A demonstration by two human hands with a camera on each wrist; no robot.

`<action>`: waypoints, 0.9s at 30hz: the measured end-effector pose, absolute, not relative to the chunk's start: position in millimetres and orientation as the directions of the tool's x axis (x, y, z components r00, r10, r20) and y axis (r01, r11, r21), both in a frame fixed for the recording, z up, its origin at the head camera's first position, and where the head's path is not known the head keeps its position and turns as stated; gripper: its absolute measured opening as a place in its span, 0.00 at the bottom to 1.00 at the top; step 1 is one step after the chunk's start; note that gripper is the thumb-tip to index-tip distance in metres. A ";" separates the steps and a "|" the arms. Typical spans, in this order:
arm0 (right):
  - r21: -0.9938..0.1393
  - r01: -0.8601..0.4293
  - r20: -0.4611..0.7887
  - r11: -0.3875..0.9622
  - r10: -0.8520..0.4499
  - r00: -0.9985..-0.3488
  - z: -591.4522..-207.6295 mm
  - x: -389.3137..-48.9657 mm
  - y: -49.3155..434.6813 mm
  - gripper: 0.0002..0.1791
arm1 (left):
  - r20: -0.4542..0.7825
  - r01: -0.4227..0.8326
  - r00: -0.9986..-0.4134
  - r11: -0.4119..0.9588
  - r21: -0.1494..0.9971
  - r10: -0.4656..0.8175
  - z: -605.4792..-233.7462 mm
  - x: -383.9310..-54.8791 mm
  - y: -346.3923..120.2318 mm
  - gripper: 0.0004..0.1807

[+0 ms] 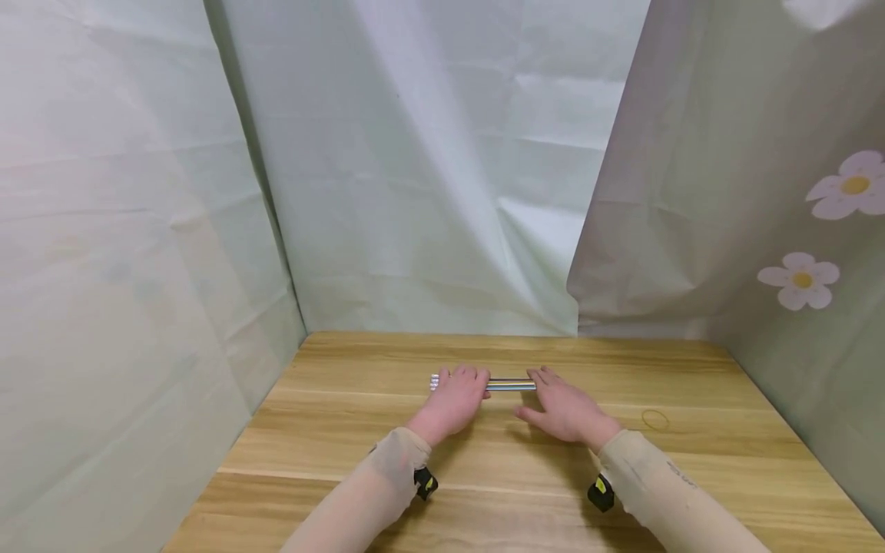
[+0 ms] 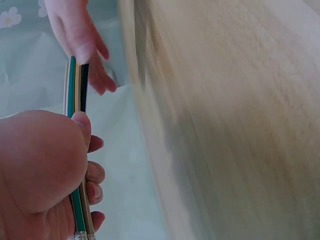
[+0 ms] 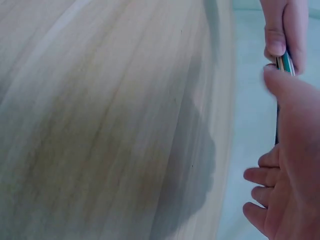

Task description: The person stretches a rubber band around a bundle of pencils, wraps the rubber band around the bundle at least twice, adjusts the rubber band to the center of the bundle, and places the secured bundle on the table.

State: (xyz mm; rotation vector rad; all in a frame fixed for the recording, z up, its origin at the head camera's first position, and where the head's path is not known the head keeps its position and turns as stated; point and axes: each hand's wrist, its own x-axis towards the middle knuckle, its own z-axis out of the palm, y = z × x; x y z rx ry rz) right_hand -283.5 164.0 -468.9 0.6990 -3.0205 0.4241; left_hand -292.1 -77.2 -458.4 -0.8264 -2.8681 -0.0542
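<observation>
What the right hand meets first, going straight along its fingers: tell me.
The right hand would likely reach the backdrop first, passing over the tabletop, though its height above that is unclear.

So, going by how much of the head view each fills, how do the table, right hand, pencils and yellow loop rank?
1. Table
2. Right hand
3. Pencils, slim and partly covered by the left hand
4. Yellow loop
</observation>
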 end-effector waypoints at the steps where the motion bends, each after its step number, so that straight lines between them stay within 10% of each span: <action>1: -0.265 -0.427 0.068 0.865 -0.424 -0.903 -468.9 -283.3 163.9 0.51 | 0.160 0.532 -0.834 0.847 -0.015 0.527 -458.8 -292.1 -76.3 0.10; 27: -0.266 -0.429 0.084 0.863 -0.423 -0.902 -462.9 -285.7 178.4 0.53 | 0.195 0.549 -0.813 0.834 -0.056 0.548 -457.6 -299.2 -72.4 0.08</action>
